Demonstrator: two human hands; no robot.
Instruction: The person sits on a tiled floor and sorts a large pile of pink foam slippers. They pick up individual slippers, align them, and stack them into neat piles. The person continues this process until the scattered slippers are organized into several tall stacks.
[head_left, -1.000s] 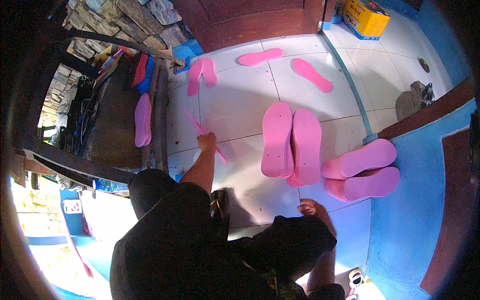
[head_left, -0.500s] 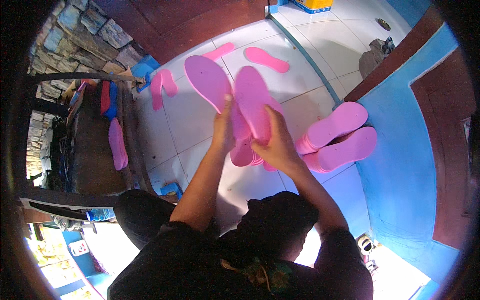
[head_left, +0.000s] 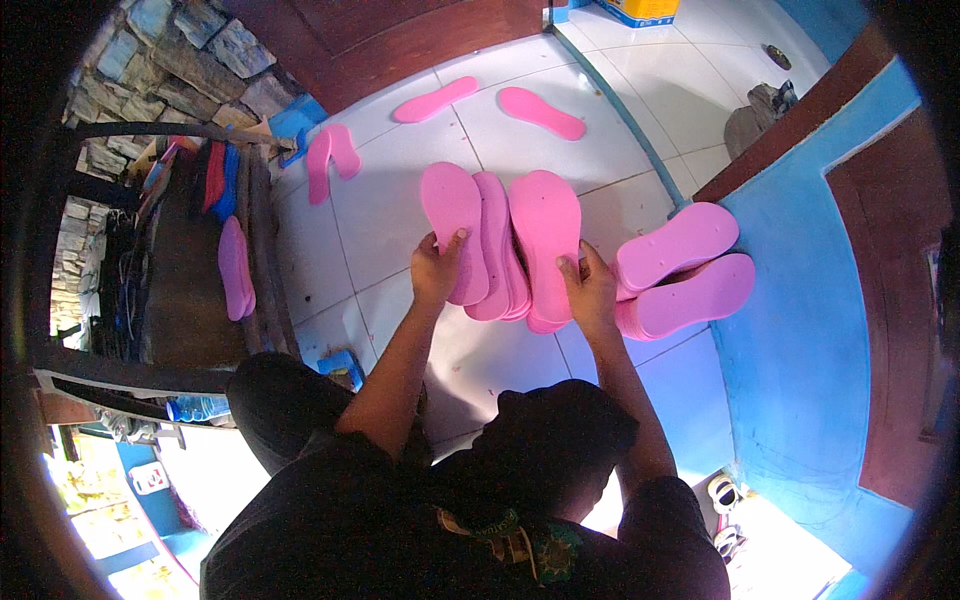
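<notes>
Flat pink foam sole (head_left: pixel 455 215) at eleven o'clock is pinched by left hand (head_left: pixel 434 275), pink foam pile (head_left: pixel 545 220) at one seemingly by right hand (head_left: pixel 593 295); pink stacks (head_left: pixel 685 240) are formed at three, loose soles (head_left: pixel 437 100) unstacked at twelve

Left hand (head_left: pixel 434 275): some fingers hidden under pink sole (head_left: pixel 452 200). Stack (head_left: pixel 545 215) at right hand (head_left: pixel 592 295): lower layers mostly covered. Far beyond right hand: yellow box (head_left: pixel 648 11) cut off by upper edge; dark roundish thing (head_left: pixel 777 57) too small to tell. Well left of left hand: black clutter (head_left: pixel 122 285), too dark to tell.
</notes>
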